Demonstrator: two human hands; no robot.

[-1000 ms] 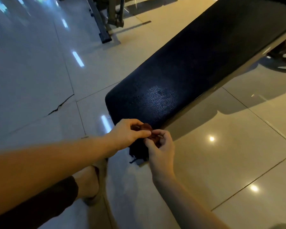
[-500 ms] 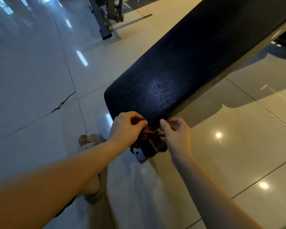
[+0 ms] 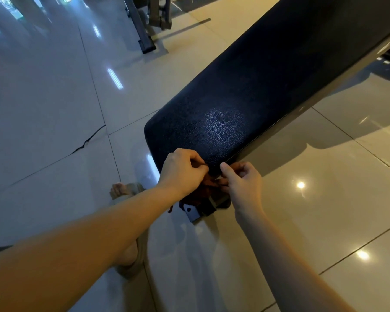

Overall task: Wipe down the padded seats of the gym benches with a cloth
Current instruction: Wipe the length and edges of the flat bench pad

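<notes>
A long black padded bench seat (image 3: 268, 86) runs from the upper right down to its rounded near end at the centre. Just below that end, my left hand (image 3: 181, 171) and my right hand (image 3: 242, 183) both pinch a small dark reddish-brown cloth (image 3: 208, 188) between them. The cloth hangs bunched in front of the bench's end, partly hidden by my fingers. It covers part of the bench's metal foot (image 3: 193, 213) on the floor.
Glossy beige floor tiles (image 3: 324, 199) surround the bench, with a crack (image 3: 88, 139) at the left. My sandalled foot (image 3: 126, 221) stands left of the bench foot. A metal base of another machine (image 3: 144, 37) lies at the top centre.
My hands have drawn slightly apart on the cloth, the right one shifting right. The view moved so the bench's metal foot and my sandalled foot now show.
</notes>
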